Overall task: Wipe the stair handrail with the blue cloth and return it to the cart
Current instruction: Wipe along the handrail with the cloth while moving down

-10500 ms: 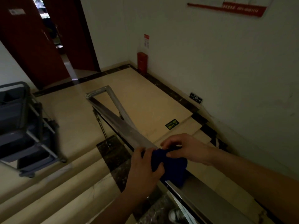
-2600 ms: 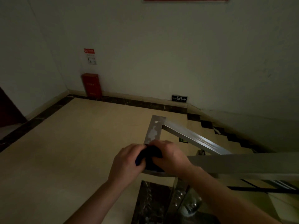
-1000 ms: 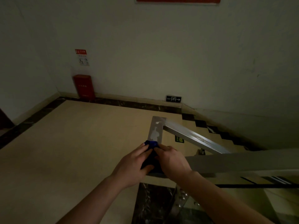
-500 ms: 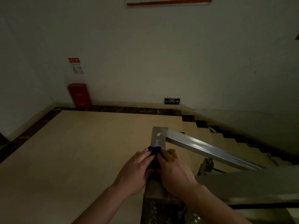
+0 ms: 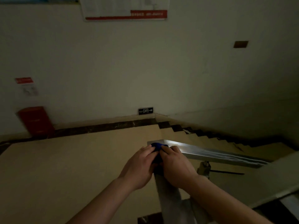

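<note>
Two hands (image 5: 137, 167) (image 5: 177, 167) around blue cloth (image 5: 157, 145), seemingly.

A small black rectangular sign (image 5: 145, 110) low on the pale wall (image 5: 178, 70) shows a white running figure and an arrow pointing right. The white wall poster (image 5: 124, 12) has a red band with white characters, possibly a number, too blurred to read. The red-headed white notice (image 5: 26, 86) is likewise illegible.
</note>
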